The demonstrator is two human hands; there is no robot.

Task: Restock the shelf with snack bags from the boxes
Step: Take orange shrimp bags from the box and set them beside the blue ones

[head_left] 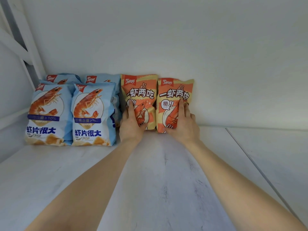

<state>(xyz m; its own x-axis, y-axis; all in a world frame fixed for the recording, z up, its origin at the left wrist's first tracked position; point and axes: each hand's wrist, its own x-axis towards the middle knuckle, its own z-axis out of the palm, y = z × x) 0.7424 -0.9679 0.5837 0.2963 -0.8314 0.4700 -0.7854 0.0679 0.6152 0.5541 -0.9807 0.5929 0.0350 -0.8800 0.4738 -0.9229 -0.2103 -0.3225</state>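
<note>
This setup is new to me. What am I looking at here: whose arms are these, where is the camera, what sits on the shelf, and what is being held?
There is no machine here. A person works with bare hands, and the single picture comes from a wide-angle camera worn on their head, looking forward and down. Both arms reach across a white shelf. The left hand grips the left orange bag, and the right hand grips the right orange bag. Both are shrimp-snack bags, standing upright side by side towards the back. To their left stand four blue shrimp-crisp bags, two in front and two behind. No boxes are in view.
</note>
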